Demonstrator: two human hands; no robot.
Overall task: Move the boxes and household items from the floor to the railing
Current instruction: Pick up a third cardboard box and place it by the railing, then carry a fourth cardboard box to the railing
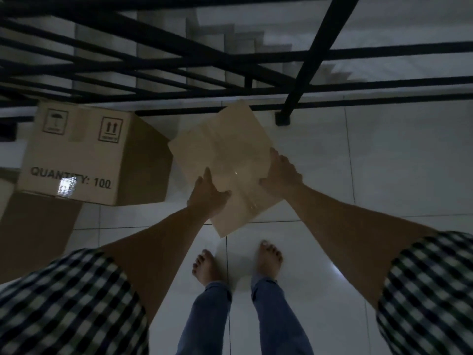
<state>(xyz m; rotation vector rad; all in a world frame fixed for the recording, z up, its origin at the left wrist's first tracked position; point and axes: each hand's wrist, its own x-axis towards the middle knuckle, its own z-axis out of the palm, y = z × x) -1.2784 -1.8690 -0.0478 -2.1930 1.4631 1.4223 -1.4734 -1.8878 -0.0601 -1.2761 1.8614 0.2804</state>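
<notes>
Your left hand (208, 193) grips the near left edge of the small cardboard box (225, 155), with the thumb laid over its top face and the fingers wrapped down the side. Your right hand (280, 175) clasps the opposite edge the same way, thumb on top and fingers along the right side. The box is held between both hands, turned corner-on to you, and clear tape glints along its top seam. Its far corner reaches the bottom bar of the black railing (313, 60). You cannot tell from here whether it is clear of the floor.

Just to its left, a larger box (84, 155) printed "QUANTITY: 100" stands on the white tiled floor (384, 162) against the railing. Another brown box (33, 234) lies nearer you beside it. Your bare feet (207, 265) stand just behind the held box. Stairs (158, 29) show beyond the rails.
</notes>
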